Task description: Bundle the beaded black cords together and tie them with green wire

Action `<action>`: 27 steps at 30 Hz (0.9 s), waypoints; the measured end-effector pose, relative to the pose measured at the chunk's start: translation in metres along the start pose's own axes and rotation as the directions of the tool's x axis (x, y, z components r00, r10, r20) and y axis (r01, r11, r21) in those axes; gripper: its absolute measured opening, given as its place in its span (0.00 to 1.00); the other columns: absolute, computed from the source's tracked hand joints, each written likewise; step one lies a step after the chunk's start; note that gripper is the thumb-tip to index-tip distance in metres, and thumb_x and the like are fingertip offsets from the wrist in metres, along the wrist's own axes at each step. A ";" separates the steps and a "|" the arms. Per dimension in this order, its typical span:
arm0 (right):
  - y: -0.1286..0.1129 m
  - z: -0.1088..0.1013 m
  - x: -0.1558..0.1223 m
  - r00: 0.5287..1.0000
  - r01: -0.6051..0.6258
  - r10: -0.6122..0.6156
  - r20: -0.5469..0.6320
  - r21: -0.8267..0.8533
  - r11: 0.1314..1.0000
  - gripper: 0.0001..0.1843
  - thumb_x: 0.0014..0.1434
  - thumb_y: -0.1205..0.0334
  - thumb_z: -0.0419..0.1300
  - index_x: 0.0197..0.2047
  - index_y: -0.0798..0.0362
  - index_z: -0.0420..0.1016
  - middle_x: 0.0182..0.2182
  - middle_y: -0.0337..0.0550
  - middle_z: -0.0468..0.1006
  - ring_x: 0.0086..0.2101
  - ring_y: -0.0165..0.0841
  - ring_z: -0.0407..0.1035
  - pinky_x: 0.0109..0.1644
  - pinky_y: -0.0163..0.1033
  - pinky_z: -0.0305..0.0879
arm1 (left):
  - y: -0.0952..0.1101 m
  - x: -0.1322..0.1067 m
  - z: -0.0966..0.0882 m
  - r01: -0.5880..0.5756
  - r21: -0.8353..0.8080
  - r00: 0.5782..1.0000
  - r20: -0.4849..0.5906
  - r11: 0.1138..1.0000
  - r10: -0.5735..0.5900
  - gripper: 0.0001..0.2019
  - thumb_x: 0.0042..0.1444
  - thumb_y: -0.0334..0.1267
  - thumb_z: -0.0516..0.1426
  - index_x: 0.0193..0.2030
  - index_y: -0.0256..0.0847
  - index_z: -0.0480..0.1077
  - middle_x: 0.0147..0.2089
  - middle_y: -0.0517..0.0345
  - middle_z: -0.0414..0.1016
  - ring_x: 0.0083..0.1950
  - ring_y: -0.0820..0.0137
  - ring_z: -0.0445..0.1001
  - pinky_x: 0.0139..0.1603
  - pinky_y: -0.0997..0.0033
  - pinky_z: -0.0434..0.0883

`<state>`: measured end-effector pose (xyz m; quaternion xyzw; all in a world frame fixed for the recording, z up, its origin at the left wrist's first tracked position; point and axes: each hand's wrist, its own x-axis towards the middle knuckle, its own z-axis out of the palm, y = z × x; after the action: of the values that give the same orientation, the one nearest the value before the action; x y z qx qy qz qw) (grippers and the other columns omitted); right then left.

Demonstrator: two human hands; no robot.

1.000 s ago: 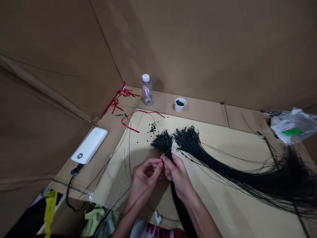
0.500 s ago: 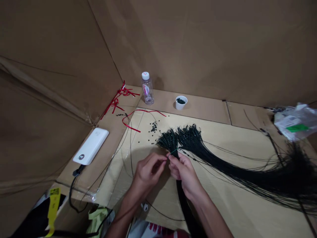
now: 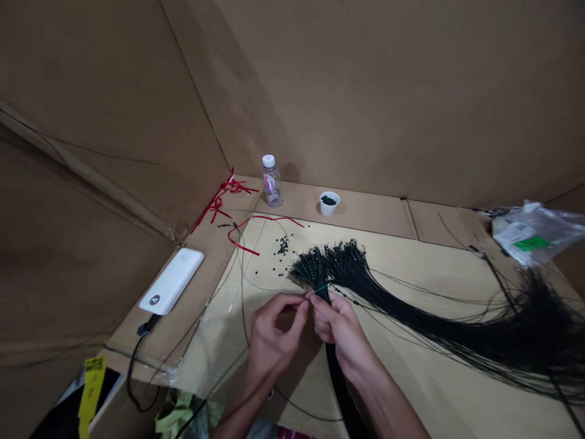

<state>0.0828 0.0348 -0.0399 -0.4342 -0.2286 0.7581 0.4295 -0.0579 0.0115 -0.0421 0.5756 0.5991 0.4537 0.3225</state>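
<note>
In the head view, my right hand (image 3: 340, 329) is closed around a bundle of black strands (image 3: 336, 378), just below its flared, beaded-looking top. A thin green tie (image 3: 321, 288) crosses this bundle right above my right fingers. Thumb and forefinger of my left hand (image 3: 275, 335) pinch together left of the bundle, at the end of the green tie; the tip of the tie is hidden by the fingers. Touching its top on the right lies a second bundle of black strands (image 3: 411, 311), its long tails spreading to the right.
Small dark beads (image 3: 282, 246) lie scattered behind my hands. Further back stand a white cup (image 3: 329, 204) of dark pieces and a clear bottle (image 3: 273, 186). Red ribbon (image 3: 244, 247) and a white power bank (image 3: 172, 280) are at left, a plastic bag (image 3: 534, 235) at right. Cardboard walls (image 3: 365, 91) enclose the table.
The view has tilted up slightly, so the table things sit lower. My left fingers form a rounder, wider loop but keep their pinch; my right hand keeps its hold on the bundle.
</note>
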 end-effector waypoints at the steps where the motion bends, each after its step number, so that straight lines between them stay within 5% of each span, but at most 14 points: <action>1: 0.000 0.000 0.000 1.000 0.005 -0.005 0.004 -0.001 1.000 0.26 0.53 0.43 0.77 0.38 0.52 0.73 0.19 0.20 0.49 0.21 0.22 0.34 0.23 0.35 0.31 | 0.001 -0.001 0.002 0.036 -0.035 0.999 -0.008 0.999 -0.036 0.05 0.67 0.38 0.63 0.40 0.44 0.81 0.39 0.57 0.87 0.39 0.67 0.84 0.44 0.70 0.79; 7: 0.001 0.004 -0.003 0.999 0.031 -0.031 0.018 -0.010 0.999 0.27 0.55 0.39 0.76 0.38 0.51 0.71 0.19 0.20 0.49 0.20 0.23 0.34 0.23 0.35 0.31 | 0.002 0.004 0.005 0.182 -0.246 0.976 -0.071 0.952 -0.205 0.09 0.60 0.44 0.68 0.38 0.40 0.82 0.38 0.53 0.87 0.39 0.63 0.86 0.43 0.68 0.83; 16: 0.004 0.007 0.002 0.997 0.070 -0.072 -0.018 -0.062 0.996 0.31 0.52 0.34 0.76 0.36 0.50 0.69 0.18 0.21 0.50 0.20 0.23 0.36 0.23 0.35 0.32 | 0.004 0.010 -0.001 0.133 -0.219 0.987 -0.063 0.967 -0.150 0.10 0.59 0.42 0.69 0.46 0.42 0.84 0.42 0.53 0.89 0.42 0.62 0.88 0.47 0.66 0.85; 21: 0.004 0.008 0.000 0.996 0.084 -0.088 -0.031 -0.101 0.991 0.31 0.53 0.33 0.75 0.36 0.50 0.70 0.20 0.23 0.51 0.21 0.24 0.38 0.23 0.34 0.33 | -0.001 0.015 -0.003 0.228 -0.292 0.972 0.011 0.929 -0.235 0.10 0.58 0.43 0.70 0.44 0.43 0.86 0.44 0.51 0.89 0.44 0.60 0.88 0.50 0.65 0.84; 27: 0.004 0.008 -0.001 0.990 0.126 -0.134 -0.045 -0.142 0.982 0.29 0.54 0.33 0.75 0.36 0.50 0.73 0.21 0.26 0.52 0.22 0.26 0.39 0.24 0.35 0.36 | 0.003 0.019 -0.010 0.064 -0.220 0.997 0.057 0.973 -0.053 0.05 0.63 0.39 0.66 0.41 0.45 0.86 0.44 0.54 0.88 0.46 0.64 0.86 0.50 0.69 0.82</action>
<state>0.0741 0.0319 -0.0380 -0.4674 -0.2968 0.6988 0.4529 -0.0683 0.0282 -0.0333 0.5295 0.5531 0.4933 0.4128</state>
